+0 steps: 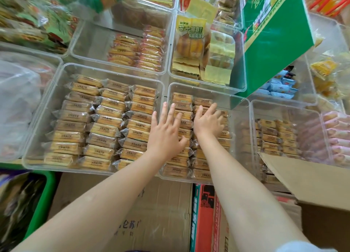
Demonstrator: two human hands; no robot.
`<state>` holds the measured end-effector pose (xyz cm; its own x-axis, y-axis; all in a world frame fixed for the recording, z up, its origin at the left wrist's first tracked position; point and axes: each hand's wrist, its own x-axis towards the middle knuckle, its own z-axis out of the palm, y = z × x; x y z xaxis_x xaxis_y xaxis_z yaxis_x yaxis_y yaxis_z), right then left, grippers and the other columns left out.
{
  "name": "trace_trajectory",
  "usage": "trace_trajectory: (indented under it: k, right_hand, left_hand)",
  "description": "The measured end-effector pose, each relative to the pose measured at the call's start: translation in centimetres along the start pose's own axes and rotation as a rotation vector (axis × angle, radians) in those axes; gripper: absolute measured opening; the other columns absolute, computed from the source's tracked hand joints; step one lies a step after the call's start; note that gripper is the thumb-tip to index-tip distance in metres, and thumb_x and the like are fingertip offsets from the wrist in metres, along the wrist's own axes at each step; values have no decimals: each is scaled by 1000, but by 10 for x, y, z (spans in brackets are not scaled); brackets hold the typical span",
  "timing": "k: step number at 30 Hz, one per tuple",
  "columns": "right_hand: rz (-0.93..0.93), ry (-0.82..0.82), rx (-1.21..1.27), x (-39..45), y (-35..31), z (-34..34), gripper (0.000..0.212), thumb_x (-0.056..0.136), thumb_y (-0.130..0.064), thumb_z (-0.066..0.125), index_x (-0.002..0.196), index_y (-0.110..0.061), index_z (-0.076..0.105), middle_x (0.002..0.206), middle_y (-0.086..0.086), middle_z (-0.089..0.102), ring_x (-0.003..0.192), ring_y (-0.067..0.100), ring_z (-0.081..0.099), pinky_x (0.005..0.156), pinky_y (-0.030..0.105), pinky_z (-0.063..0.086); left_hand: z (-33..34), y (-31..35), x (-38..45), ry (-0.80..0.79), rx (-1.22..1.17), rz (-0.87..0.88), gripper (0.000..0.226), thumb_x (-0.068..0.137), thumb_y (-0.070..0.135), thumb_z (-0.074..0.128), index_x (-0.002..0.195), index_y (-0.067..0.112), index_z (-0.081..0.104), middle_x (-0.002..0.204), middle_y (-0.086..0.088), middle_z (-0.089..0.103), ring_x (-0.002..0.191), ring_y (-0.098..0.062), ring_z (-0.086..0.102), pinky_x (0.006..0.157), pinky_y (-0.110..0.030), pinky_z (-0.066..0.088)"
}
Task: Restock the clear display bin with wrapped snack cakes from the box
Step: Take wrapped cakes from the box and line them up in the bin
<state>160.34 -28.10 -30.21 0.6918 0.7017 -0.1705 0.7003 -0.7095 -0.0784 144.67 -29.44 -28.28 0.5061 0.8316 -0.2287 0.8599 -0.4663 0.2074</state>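
Crowded shop display of clear bins point(121, 43) above stacked cartons point(161, 214).

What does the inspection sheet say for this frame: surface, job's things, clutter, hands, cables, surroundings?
Surface: clear display bin sits among other clear bins on a shop display.
Job's things: wrapped snack cakes in two rows fill its left part; right part bare. Open cardboard box at right; contents hidden.
Clutter: green carton leans over the bins behind.
Hands: left hand flat, fingers spread on the cakes; right hand fingers bent, pressing the second row; grip unclear.
Cables: nothing seen.
Surroundings: neighbouring bin full of similar cakes; stacked cartons below.
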Motion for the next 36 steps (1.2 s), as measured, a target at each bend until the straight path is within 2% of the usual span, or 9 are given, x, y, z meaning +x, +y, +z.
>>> trace_trajectory:
  k: [5, 8, 11, 13, 16, 19, 24, 29, 36]
  right_hand:
    - [3, -144, 110, -13, 6, -19, 64, 108, -42, 26, 160, -13, 3, 161, 20, 23, 134, 39, 46, 94, 43, 48]
    - [-45, -166, 122, -36, 25, -45, 55, 105, -27, 37, 156, -14, 23, 158, 16, 26, 128, 36, 50, 85, 39, 46]
    - [-271, -114, 264, -74, 39, -86, 30, 101, -25, 41, 122, -15, 60, 124, 7, 56, 108, 25, 58, 90, 42, 52]
    - [-366, -69, 373, -101, 56, -123, 26, 102, -24, 42, 102, -18, 67, 96, 0, 64, 87, 16, 60, 75, 34, 52]
    - [-467, 132, 455, -137, 97, -168, 25, 102, -22, 45, 96, -17, 69, 81, -3, 65, 73, 12, 59, 60, 27, 46]
    - [-524, 379, 539, -167, 157, -193, 23, 98, -21, 47, 86, -14, 65, 71, -5, 60, 63, 12, 54, 56, 26, 43]
    - [-466, 469, 523, -204, 280, -198, 24, 96, -26, 45, 79, -15, 57, 64, -6, 54, 55, 11, 50, 50, 21, 37]
    - [-338, -53, 306, -201, 376, -145, 20, 99, -27, 46, 94, -18, 63, 76, -1, 66, 66, 17, 59, 60, 32, 46]
    - [-304, -973, -273, -181, 430, -56, 44, 107, -32, 42, 145, -12, 48, 145, 10, 50, 126, 28, 54, 98, 37, 46]
  left_hand:
    - [-2, 0, -1, 3, -14, -1, 81, 97, 60, 31, 163, 20, 6, 169, -12, -14, 153, -32, -22, 125, -57, 0]
    - [-6, -2, -2, 17, -43, 5, 81, 97, 60, 31, 163, 20, 8, 169, -11, -12, 154, -30, -20, 125, -56, -2]
    - [-8, -2, -18, 55, -17, 30, 77, 99, 61, 30, 162, 20, 14, 171, -9, -4, 156, -27, -14, 125, -53, -10]
    - [-11, 11, -41, 106, -119, 32, 72, 99, 57, 38, 160, 20, 24, 170, -8, 10, 158, -24, -2, 125, -49, -12]
    - [-23, 62, -95, 149, -487, 75, 59, 99, 41, 52, 152, 17, 40, 155, -6, 44, 145, -24, 36, 125, -48, 18]
    - [-37, 134, -156, 93, -794, 144, 47, 100, 37, 55, 144, 24, 46, 133, 3, 55, 115, -13, 56, 97, -38, 49]
    - [-30, 243, -240, -63, -955, 154, 88, 91, 53, 64, 160, 31, 14, 164, 11, 19, 151, -11, 18, 122, -39, 25]
    - [0, 273, -247, -21, -1241, -19, 96, 77, 25, 56, 162, 32, 12, 167, 15, 14, 154, -9, 12, 126, -51, 16]
    - [2, 280, -249, 36, -1417, -62, 104, 65, 25, 60, 161, 26, 22, 164, 11, 28, 151, -6, 23, 126, -46, 19]
